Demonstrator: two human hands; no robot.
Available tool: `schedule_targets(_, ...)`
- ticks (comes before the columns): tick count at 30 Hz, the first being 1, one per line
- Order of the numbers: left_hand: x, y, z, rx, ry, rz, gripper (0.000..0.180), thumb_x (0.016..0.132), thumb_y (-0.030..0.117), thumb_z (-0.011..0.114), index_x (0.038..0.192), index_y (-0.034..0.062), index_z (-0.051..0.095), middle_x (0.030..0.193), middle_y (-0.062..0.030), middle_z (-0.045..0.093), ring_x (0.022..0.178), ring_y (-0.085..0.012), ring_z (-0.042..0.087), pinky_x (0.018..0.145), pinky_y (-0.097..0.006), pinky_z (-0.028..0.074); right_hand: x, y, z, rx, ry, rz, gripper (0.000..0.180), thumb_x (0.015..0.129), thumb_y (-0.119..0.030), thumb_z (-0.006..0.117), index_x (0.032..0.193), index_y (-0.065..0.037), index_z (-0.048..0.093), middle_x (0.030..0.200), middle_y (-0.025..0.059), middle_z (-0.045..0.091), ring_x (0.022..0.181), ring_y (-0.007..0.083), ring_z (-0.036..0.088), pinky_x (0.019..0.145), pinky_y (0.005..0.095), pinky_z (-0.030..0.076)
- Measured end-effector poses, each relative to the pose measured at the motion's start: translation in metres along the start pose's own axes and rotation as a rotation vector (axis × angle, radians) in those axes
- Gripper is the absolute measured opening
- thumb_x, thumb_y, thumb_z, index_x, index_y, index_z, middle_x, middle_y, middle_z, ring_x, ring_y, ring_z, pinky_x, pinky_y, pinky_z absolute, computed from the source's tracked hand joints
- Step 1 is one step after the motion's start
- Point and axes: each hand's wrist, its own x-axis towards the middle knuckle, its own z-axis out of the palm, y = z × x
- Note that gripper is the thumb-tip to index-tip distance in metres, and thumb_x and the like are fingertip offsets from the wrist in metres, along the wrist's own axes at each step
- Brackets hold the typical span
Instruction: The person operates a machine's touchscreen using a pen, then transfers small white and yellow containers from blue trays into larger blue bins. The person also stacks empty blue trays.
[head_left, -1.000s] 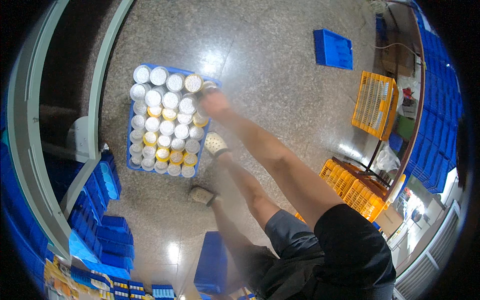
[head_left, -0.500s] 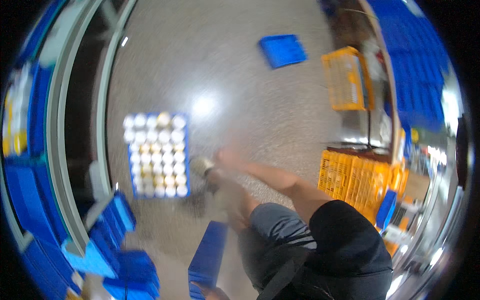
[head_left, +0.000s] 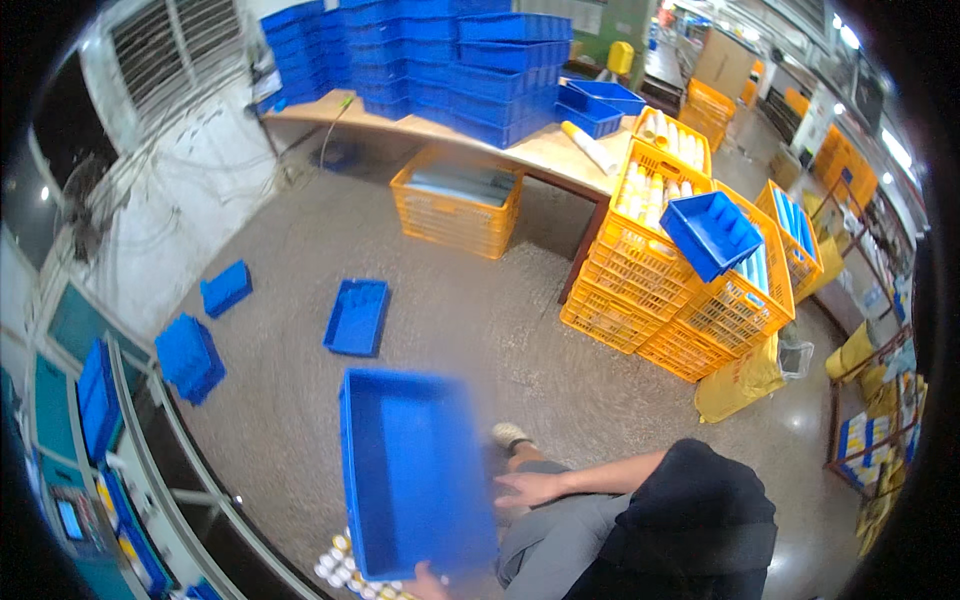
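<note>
A large blue plastic tray (head_left: 405,450) is held in front of me, its hollow inside facing up. My left hand (head_left: 428,582) grips its near edge, with only some fingers showing at the bottom. The tray's right side is smeared by motion. Beside that side my right hand (head_left: 528,489) hangs with fingers stretched toward it, holding nothing; whether the fingertips touch it I cannot tell. Partly hidden under the tray's near left corner are several white-topped round containers (head_left: 340,570), some with yellow.
Blue trays (head_left: 357,317) and another blue tray (head_left: 190,357) lie on the floor ahead. Stacked blue trays (head_left: 490,85) fill a wooden table (head_left: 560,150). Yellow crates (head_left: 640,290) with tubes stand right, a yellow crate (head_left: 460,215) under the table. A metal-framed machine (head_left: 190,465) borders the left.
My view has swung up toward the table. The blue tray has come up and forward in my left hand, its inside now showing. My right hand has drawn back from low by my foot.
</note>
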Motion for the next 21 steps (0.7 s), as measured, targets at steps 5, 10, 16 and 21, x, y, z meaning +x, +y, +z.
schedule_targets(5, -0.026, 0.126, 0.247, -0.155, -0.380, -0.026, 0.046, 0.079, -0.001, 0.071, 0.122, -0.0055, 0.055, 0.106, -0.0141, 0.065, 0.092, -0.0273, 0.066, 0.080, -0.043, 0.057, 0.026, 0.043, -0.130, 0.302, 0.644, 0.321, 0.055, 0.098, -0.045, 0.064, 0.112, 0.009, 0.063, 0.102, 0.0279, 0.068, 0.095, 0.0366, 0.069, 0.083, 0.0493, 0.053)
schedule_targets(10, -0.044, 0.216, 0.486, -0.087, -1.001, 0.194, 0.048, 0.094, 0.010, 0.071, 0.135, -0.0051, 0.052, 0.124, -0.0112, 0.060, 0.112, -0.0249, 0.062, 0.096, -0.039, 0.054, 0.046, 0.140, -0.334, 0.483, 1.341, 0.218, 0.034, 0.098, -0.028, 0.068, 0.107, 0.004, 0.064, 0.092, 0.0162, 0.071, 0.083, 0.0233, 0.065, 0.075, 0.0433, 0.054)
schedule_targets(16, 0.020, 0.188, 0.595, 0.650, -0.904, 0.456, 0.061, 0.091, 0.020, 0.074, 0.145, -0.0024, 0.054, 0.132, -0.0223, 0.066, 0.126, -0.0316, 0.062, 0.104, -0.044, 0.050, 0.036, 0.252, -0.580, 0.401, 1.532, 0.408, 0.031, 0.095, -0.015, 0.062, 0.120, 0.003, 0.067, 0.101, 0.0187, 0.075, 0.094, 0.0277, 0.072, 0.085, 0.0425, 0.054)
schedule_targets(21, 0.166, 0.110, 0.595, 1.223, -0.804, 0.502, 0.068, 0.082, 0.037, 0.080, 0.134, -0.0033, 0.062, 0.121, -0.0267, 0.070, 0.112, -0.0393, 0.069, 0.096, -0.046, 0.054, 0.049, 0.292, -0.724, 0.576, 1.737, 0.357, 0.039, 0.089, -0.008, 0.060, 0.125, 0.005, 0.065, 0.111, 0.0175, 0.074, 0.096, 0.0296, 0.071, 0.088, 0.0413, 0.055)
